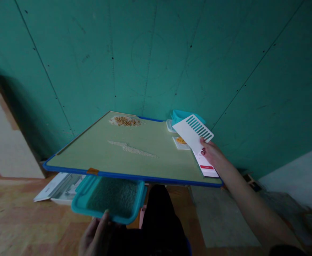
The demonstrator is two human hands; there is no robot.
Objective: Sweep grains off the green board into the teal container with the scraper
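My left hand (97, 231) is closed on the near rim of a shallow teal tray (77, 202), held just below the table's front edge. The tray's middle is dark and speckled; whether it is mesh or grains I cannot tell. A flat white plastic sheet with a row of slots (186, 131) is in my right hand (210, 151), gripped at its near right edge and raised over the table's right side. Beneath it lie a phone with a pink and white screen (206, 165) and a yellow item (181, 140) on a white square.
On the pale green tabletop (92, 153) lie a pile of tan beads or beans (125, 121) and a thin line of whitish grains (132, 148). A teal bin (184, 114) stands at the back right. A green wall (150, 53) rises behind. Below is an open white box (62, 188).
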